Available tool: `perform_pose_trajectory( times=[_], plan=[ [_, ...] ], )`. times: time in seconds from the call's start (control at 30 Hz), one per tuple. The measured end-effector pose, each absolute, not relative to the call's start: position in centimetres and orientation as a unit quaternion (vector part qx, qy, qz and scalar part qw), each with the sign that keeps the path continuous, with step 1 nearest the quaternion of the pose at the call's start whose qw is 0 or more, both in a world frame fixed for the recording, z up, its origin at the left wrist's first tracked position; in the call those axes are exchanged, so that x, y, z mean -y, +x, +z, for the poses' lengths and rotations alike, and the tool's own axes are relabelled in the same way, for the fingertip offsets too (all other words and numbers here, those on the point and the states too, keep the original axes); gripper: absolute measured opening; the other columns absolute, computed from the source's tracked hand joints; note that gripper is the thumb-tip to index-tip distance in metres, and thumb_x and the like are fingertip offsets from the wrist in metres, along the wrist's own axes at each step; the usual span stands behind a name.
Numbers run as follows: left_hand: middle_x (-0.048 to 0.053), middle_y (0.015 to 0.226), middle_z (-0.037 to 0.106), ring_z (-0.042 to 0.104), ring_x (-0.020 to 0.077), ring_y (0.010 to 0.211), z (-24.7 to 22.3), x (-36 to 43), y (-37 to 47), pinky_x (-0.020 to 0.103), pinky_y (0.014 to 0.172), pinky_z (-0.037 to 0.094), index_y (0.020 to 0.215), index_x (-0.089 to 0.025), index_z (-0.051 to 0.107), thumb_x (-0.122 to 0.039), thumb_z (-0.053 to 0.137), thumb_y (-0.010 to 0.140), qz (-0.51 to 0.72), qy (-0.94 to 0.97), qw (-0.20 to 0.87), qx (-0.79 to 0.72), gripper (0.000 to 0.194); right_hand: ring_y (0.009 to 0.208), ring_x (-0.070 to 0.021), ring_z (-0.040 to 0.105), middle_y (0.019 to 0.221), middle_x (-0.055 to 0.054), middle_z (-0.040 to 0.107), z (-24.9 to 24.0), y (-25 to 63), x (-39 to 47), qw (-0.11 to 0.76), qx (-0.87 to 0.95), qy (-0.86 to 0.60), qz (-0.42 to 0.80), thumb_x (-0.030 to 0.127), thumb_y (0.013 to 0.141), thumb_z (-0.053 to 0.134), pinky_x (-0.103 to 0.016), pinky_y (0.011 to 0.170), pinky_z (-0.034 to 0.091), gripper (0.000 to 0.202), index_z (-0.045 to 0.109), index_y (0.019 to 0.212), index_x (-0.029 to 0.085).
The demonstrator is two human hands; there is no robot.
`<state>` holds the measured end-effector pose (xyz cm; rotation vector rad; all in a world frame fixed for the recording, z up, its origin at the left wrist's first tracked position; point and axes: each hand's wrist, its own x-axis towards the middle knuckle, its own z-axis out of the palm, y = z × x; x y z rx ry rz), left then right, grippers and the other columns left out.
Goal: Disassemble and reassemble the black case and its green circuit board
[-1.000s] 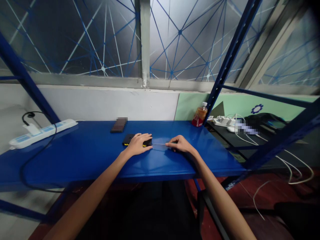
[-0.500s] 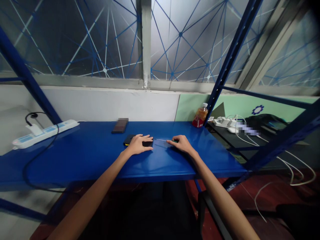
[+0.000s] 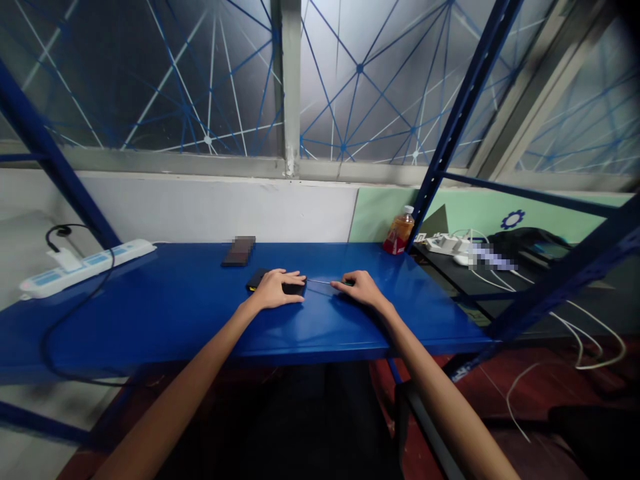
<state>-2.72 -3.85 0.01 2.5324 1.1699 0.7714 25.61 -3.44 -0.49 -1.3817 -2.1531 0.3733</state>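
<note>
On the blue table (image 3: 165,300) lies a flat black box-like object (image 3: 294,289) with a bit of yellow at its left end. My left hand (image 3: 273,289) rests over it, fingers wrapped across its top and thumb along the near side. My right hand (image 3: 361,287) is closed on the handle of a thin screwdriver-like tool. The tool's thin metal shaft (image 3: 319,282) points left, its tip at or very near the right end of the black object. Most of the handle is hidden by my fingers.
A dark, partly pixelated flat object (image 3: 239,252) lies behind my left hand. At the left is a white power strip (image 3: 90,269) with a black cable. A bottle (image 3: 399,231) stands at the back right, beside the blue shelf post (image 3: 457,110).
The tool's tip appears slightly closer to the black object's right end. Otherwise the hands hold the same pose, and the whole view has shifted very slightly.
</note>
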Motion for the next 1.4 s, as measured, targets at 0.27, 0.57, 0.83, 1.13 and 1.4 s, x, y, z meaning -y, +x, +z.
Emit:
perform_pose_trajectory(
  times=[0.27, 0.57, 0.83, 1.13, 1.4],
  plan=[
    [-0.003, 0.124, 0.065, 0.056, 0.0258, 0.123, 0.01, 3.79, -2.78, 0.044, 0.110, 0.036, 0.109, -0.033, 0.071, -0.056, 0.073, 0.070, 0.258, 0.873, 0.128, -0.393, 0.046, 0.054, -0.0098, 0.035, 0.052, 0.002, 0.042, -0.57, 25.52, 3.45, 0.266, 0.803, -0.516, 0.138, 0.062, 0.082, 0.052, -0.025, 0.054, 0.023, 0.054, 0.053, 0.054, 0.016],
    [-0.003, 0.124, 0.065, 0.056, 0.0259, 0.123, 0.08, 3.87, -2.72, 0.045, 0.110, 0.036, 0.109, -0.033, 0.071, -0.055, 0.072, 0.070, 0.261, 0.872, 0.125, -0.394, 0.045, 0.055, -0.0104, 0.035, 0.053, 0.002, 0.044, -0.45, 25.52, 3.51, 0.271, 0.802, -0.514, 0.140, 0.063, 0.083, 0.049, -0.025, 0.053, 0.024, 0.055, 0.054, 0.053, 0.017],
    [-0.003, 0.125, 0.065, 0.056, 0.0264, 0.123, -0.05, 3.80, -2.77, 0.045, 0.111, 0.036, 0.110, -0.034, 0.071, -0.055, 0.072, 0.070, 0.260, 0.873, 0.127, -0.394, 0.044, 0.055, -0.0102, 0.036, 0.053, 0.002, 0.041, -0.34, 25.50, 3.59, 0.264, 0.801, -0.516, 0.147, 0.062, 0.083, 0.050, -0.025, 0.054, 0.025, 0.055, 0.053, 0.053, 0.017],
    [-0.002, 0.122, 0.066, 0.057, 0.0257, 0.122, 0.15, 4.07, -2.64, 0.045, 0.110, 0.036, 0.107, -0.032, 0.072, -0.053, 0.065, 0.078, 0.270, 0.870, 0.132, -0.391, 0.036, 0.055, -0.0102, 0.039, 0.054, 0.002, 0.046, -0.33, 25.43, 3.63, 0.268, 0.802, -0.515, 0.140, 0.061, 0.083, 0.050, -0.025, 0.054, 0.024, 0.053, 0.054, 0.055, 0.017],
    [-0.002, 0.121, 0.067, 0.057, 0.0241, 0.122, 0.26, 4.24, -2.57, 0.046, 0.109, 0.036, 0.108, -0.032, 0.072, -0.042, 0.057, 0.086, 0.279, 0.868, 0.136, -0.389, 0.028, 0.055, -0.0104, 0.038, 0.053, 0.002, 0.044, -0.32, 25.50, 3.57, 0.274, 0.805, -0.506, 0.146, 0.063, 0.084, 0.047, -0.025, 0.053, 0.024, 0.057, 0.055, 0.054, 0.016]
  ],
)
